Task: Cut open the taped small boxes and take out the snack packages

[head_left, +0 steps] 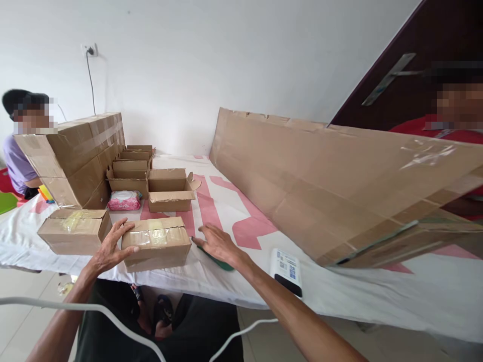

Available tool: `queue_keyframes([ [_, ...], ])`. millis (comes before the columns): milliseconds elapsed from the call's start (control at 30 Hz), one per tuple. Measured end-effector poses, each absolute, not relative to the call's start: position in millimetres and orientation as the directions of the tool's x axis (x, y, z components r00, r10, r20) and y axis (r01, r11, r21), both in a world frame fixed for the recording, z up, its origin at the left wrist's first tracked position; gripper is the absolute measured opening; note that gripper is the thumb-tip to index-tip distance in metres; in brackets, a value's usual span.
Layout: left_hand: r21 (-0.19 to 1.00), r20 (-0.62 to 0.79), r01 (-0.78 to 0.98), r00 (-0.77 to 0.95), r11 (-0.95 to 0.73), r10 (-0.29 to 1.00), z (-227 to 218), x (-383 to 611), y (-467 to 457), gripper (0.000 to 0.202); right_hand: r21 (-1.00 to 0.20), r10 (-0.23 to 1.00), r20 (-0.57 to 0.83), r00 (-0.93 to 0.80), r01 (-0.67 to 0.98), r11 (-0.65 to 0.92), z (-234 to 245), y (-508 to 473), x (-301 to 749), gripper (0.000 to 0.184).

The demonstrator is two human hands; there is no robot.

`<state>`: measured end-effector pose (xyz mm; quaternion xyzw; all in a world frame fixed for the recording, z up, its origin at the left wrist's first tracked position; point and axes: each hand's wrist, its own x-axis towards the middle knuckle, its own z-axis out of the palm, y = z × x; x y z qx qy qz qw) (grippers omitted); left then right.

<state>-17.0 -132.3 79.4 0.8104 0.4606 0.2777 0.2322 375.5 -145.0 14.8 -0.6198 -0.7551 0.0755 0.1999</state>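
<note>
Directly before me on the table lies a closed cardboard box (156, 254) with clear tape across its top. My left hand (113, 246) grips its left end, thumb along the front face and fingers at the top edge. Just off the box's right end is my right hand (219, 245), fingers apart and partly bent, with no hold on the box that I can see. Below that hand lies a flat green object (225, 264), mostly covered, its kind unclear. Another taped cardboard box (71, 236) sits left of my left hand.
Open cardboard boxes (171, 201) and a pink pack of wipes (124, 200) stand behind. Stacked boxes (75, 156) rise at left, a large cardboard panel (320, 186) at right. A white device (287, 269) lies near the front edge. People sit on both sides; white cables (113, 317) cross low.
</note>
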Motion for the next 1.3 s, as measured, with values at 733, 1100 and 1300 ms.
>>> queue_keyframes([
  [733,0.978,0.194,0.079,-0.025,-0.192,0.981,36,5,-145,0.06,-0.725,0.866,0.143,-0.48,0.545,0.421,136,-142,306,0.032],
  [1100,0.98,0.196,0.047,-0.018,-0.195,0.98,25,7,-148,0.062,-0.509,0.823,0.031,-0.568,0.699,0.502,167,-118,265,0.024],
  [1300,0.982,0.183,0.055,-0.005,-0.182,0.983,25,9,-148,0.069,-0.389,0.815,-0.026,-0.58,0.757,0.526,177,-115,257,0.025],
])
